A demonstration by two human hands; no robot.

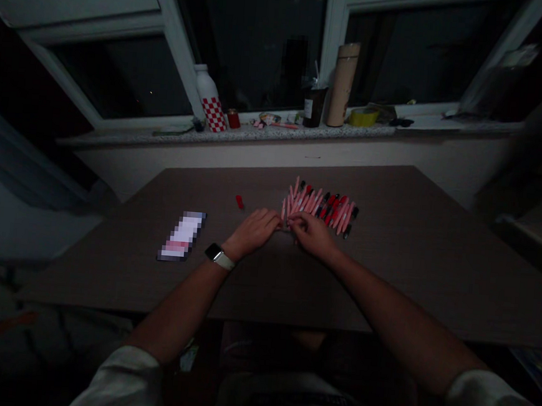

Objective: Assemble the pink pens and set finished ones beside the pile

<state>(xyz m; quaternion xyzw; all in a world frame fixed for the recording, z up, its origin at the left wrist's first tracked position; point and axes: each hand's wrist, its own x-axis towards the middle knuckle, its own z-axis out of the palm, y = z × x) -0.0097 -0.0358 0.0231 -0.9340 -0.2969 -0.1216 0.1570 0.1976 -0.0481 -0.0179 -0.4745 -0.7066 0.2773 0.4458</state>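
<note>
My left hand (260, 227), with a watch (220, 256) on its wrist, reaches to the middle of the table with its fingers pinched together. Facing it closely, my right hand (314, 233) is pinched too. A slim, pale, pen-like thing (286, 230) spans the small gap between the fingertips, mostly hidden by them. Just beyond both hands lies a row of several pink pens (315, 201), mixed with red and black ones, side by side. One small red piece (239, 202), like a pen or cap, lies apart to the left.
A lit phone (182, 236) lies on the brown table (401, 269), left of my watch. Along the windowsill (267, 135) stand a checkered white bottle (211, 101), a red jar (233, 119), a dark cup (314, 108), a tan flask (343, 86) and a yellow tape roll (363, 117).
</note>
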